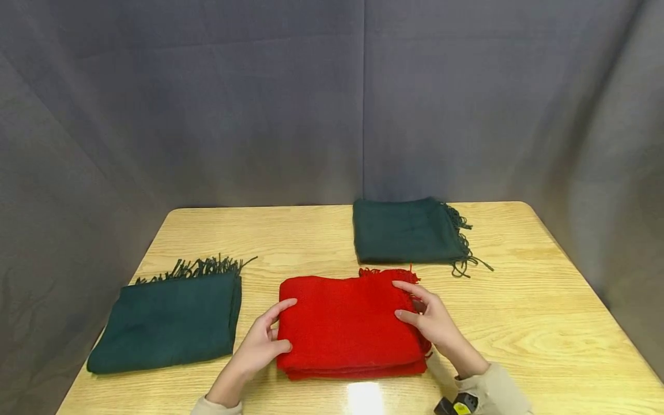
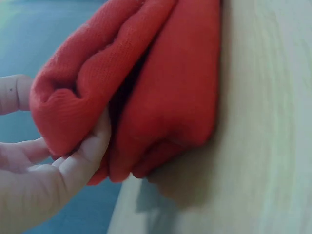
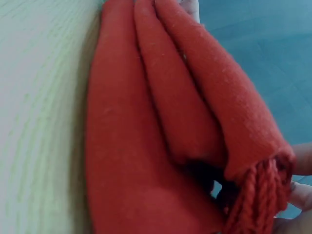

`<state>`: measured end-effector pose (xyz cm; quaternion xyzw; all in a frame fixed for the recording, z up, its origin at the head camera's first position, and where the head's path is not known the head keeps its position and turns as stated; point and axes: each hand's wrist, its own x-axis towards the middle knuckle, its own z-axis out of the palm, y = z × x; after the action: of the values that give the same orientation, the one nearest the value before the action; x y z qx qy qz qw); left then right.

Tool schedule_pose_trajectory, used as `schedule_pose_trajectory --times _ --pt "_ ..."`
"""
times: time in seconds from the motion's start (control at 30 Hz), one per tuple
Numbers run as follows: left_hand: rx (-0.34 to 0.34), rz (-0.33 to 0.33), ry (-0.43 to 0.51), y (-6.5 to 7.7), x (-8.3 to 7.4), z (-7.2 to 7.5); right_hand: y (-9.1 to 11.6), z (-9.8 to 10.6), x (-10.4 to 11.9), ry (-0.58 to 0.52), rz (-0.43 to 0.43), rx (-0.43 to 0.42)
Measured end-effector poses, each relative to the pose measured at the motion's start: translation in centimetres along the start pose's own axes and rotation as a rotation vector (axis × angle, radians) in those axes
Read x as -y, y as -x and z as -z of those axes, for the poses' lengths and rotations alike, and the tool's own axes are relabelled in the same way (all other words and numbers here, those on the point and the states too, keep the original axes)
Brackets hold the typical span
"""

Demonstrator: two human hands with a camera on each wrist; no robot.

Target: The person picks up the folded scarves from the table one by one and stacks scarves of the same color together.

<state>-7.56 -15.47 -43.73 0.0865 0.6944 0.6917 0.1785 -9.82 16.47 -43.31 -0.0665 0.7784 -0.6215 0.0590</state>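
A folded red scarf (image 1: pixel 349 328) with fringe lies near the front middle of the table. My left hand (image 1: pixel 259 344) grips its left edge. In the left wrist view, the thumb and fingers (image 2: pixel 87 156) go around the upper fold, with a gap above the layers below. At the fringed right end, my right hand (image 1: pixel 438 324) holds the scarf, its thumb and index finger on the top face. The right wrist view shows the stacked layers, the braided fringe (image 3: pixel 256 204) and part of that hand beside it; the other fingers are mostly hidden.
A folded dark green scarf (image 1: pixel 168 323) lies at the left, fringe toward the back. Another dark green scarf (image 1: pixel 407 231) sits at the back, fringe to the right. Grey curtains (image 1: pixel 259 115) surround the wooden table (image 1: pixel 539 323).
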Motion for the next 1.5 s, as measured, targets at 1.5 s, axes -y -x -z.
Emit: schedule_pose_trajectory --times 1.5 --pt "-0.001 0.029 -0.109 0.9 1.4 2.8 2.2 3.1 -2.0 0.381 -0.039 0.003"
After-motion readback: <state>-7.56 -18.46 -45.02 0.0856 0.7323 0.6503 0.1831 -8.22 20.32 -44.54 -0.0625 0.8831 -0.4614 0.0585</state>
